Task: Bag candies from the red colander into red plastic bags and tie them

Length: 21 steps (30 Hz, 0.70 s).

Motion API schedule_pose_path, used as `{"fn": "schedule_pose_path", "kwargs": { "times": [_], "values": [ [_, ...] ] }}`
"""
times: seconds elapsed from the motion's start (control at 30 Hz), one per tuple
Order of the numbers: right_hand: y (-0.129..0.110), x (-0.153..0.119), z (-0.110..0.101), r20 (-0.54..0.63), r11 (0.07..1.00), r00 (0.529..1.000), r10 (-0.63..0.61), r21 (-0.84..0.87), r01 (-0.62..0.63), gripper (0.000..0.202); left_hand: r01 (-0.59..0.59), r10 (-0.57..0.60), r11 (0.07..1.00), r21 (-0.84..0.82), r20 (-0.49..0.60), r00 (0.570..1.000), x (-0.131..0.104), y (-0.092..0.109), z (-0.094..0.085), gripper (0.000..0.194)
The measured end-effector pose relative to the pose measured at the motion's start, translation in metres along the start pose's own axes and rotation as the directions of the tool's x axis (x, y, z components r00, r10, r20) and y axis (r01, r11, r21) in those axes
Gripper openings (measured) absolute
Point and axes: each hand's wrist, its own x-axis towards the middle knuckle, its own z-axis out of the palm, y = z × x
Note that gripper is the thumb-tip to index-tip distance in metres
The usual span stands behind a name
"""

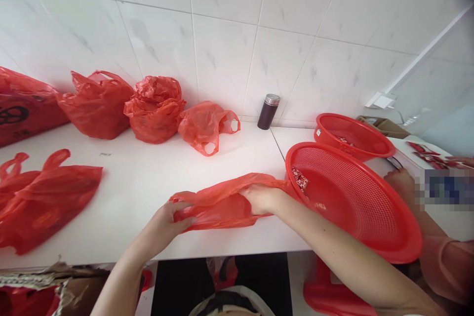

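Observation:
A thin red plastic bag (pixel 222 207) lies stretched between my hands over the white table (pixel 133 192). My left hand (pixel 177 218) grips the bag's left end, thumb and fingers on the film. Reaching into the bag's opening at the right, my right hand (pixel 257 199) has its fingers hidden by the red plastic. Beside my right forearm stands a large red mesh basket (pixel 351 197) with a few small patterned packets (pixel 299 180) against its left wall.
Along the tiled wall sit filled red bags (pixel 98 106), a crumpled red bag (pixel 203 126) and a dark flask (pixel 268 112). Another red basket (pixel 353 133) is behind. More red bags (pixel 48 197) lie left. A person's hand (pixel 400 182) is at right. A cardboard box (pixel 81 294) stands lower left.

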Motion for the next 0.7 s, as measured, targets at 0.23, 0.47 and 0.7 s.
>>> {"fn": "schedule_pose_path", "kwargs": {
  "times": [0.23, 0.47, 0.7],
  "values": [
    [0.003, -0.005, -0.001, 0.264, 0.987, 0.952, 0.153, -0.084, -0.135, 0.096, -0.043, -0.081, 0.808, -0.588, -0.183, 0.98, 0.009, 0.001, 0.006, 0.07],
    [-0.025, -0.101, -0.06, -0.127, 0.888, 0.93, -0.346, 0.276, 0.368, 0.057, 0.087, -0.257, 0.654, -0.752, -0.112, 0.96, 0.006, 0.01, 0.019, 0.065],
    [0.063, -0.189, -0.039, -0.328, 0.96, 0.906, 0.268, 0.174, -0.221, 0.049, 0.126, -0.34, 0.668, -0.733, -0.15, 0.928, 0.0, 0.011, 0.015, 0.067]
  ]
}}
